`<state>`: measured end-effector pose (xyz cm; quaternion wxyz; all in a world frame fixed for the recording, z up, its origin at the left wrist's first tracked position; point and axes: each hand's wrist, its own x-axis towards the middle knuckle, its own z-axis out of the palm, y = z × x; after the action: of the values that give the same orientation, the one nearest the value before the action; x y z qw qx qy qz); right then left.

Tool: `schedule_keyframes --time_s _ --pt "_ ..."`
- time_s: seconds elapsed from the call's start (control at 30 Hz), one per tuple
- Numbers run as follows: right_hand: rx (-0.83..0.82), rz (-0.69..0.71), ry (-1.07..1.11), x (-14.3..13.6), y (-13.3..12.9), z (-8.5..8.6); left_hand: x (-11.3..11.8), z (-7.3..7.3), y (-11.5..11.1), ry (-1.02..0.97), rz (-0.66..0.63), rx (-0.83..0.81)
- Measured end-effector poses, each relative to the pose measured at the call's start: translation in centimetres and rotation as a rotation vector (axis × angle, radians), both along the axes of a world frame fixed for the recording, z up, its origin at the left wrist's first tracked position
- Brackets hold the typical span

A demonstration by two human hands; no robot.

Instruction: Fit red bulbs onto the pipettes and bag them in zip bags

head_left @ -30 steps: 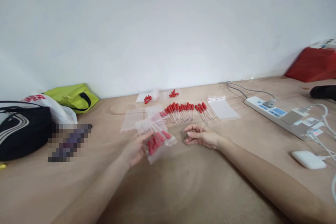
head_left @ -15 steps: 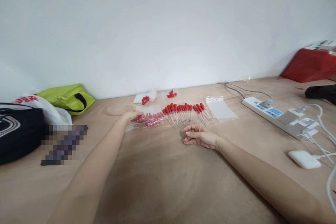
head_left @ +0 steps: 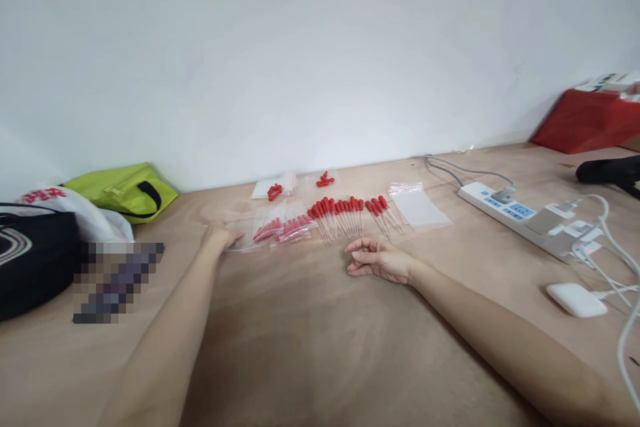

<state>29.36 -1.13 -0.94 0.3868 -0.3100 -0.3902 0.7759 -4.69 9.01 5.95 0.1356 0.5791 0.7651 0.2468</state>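
Observation:
My left hand (head_left: 220, 239) is closed at the left edge of a clear zip bag (head_left: 245, 230), thumb and fingertips on the plastic; they are slightly blurred. Red-bulbed droppers show inside this bag and in a second zip bag (head_left: 295, 228) overlapping its right side. My right hand (head_left: 377, 260) rests on its side on the table, fingers loosely curled and apart, with nothing in them. Just beyond it lies a fanned row of droppers (head_left: 340, 213) with red bulbs and thin clear stems. A smaller group of droppers (head_left: 383, 213) lies to their right.
Loose red bulbs (head_left: 275, 192) and more red bulbs (head_left: 325, 179) lie on bags by the wall. A flat zip bag (head_left: 419, 205) is to the right, then a power strip (head_left: 520, 220) with cables and a white charger (head_left: 577, 299). Left are a green bag (head_left: 120, 190) and a black bag (head_left: 40, 260).
My left hand has moved left, from over the red bulbs to the bag's left edge, and the plastic now reaches farther left. My right hand has stayed in place.

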Motion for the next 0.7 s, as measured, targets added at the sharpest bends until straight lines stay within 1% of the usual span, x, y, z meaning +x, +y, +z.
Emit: schedule_keyframes --time_s 0.07,0.1,0.13,0.17,0.2,0.27,0.33,0.37,0.4,0.47,0.53,0.57,0.6,0.63,0.67,0.7 --pt "0.000 0.006 0.004 0.0 0.0 -0.1 0.8 0.5 -1.5 0.050 0.100 0.107" --pt "0.000 0.006 0.005 0.0 0.1 -0.1 1.4 0.7 -2.5 0.055 0.082 0.231" --pt "0.000 0.004 0.006 0.0 0.1 -0.1 2.3 0.8 -3.6 0.001 0.027 0.342" --pt "0.000 -0.001 0.006 0.0 0.1 -0.1 3.3 0.8 -4.8 -0.099 -0.010 0.417" --pt "0.001 -0.006 0.004 -0.1 0.0 0.0 4.5 0.5 -6.0 -0.220 -0.034 0.438" --pt "0.004 -0.012 -0.012 -0.1 -0.1 0.2 7.2 -0.5 -8.2 -0.530 -0.100 0.345" --pt "0.003 -0.018 -0.038 -0.2 -0.2 0.6 10.1 -2.1 -9.9 -0.799 -0.110 0.244" --pt "0.000 -0.026 -0.052 -0.3 -0.3 0.7 11.4 -2.9 -10.6 -0.876 -0.108 0.194" --pt "-0.006 -0.039 -0.067 -0.5 -0.4 0.7 12.5 -3.6 -11.2 -0.912 -0.117 0.156" --pt "-0.017 -0.087 -0.099 -0.7 -0.3 0.5 14.0 -4.3 -12.2 -0.914 -0.137 0.061" --pt "0.002 -0.154 -0.161 -0.9 0.0 -0.2 14.1 -4.0 -13.0 -0.909 -0.232 -0.125" --pt "0.032 -0.192 -0.208 -1.0 0.2 -0.5 13.8 -3.4 -13.2 -0.879 -0.325 -0.247" --pt "0.080 -0.231 -0.264 -1.0 0.5 -0.9 13.2 -2.6 -13.3 -0.811 -0.439 -0.378" --pt "0.141 -0.267 -0.326 -1.0 0.7 -1.2 12.6 -1.8 -13.3 -0.701 -0.573 -0.537" --pt "0.208 -0.295 -0.387 -1.0 0.9 -1.5 12.0 -1.1 -13.2 -0.578 -0.672 -0.636" --pt "0.278 -0.308 -0.441 -0.9 1.0 -1.6 11.5 -0.5 -12.9 -0.491 -0.731 -0.625"
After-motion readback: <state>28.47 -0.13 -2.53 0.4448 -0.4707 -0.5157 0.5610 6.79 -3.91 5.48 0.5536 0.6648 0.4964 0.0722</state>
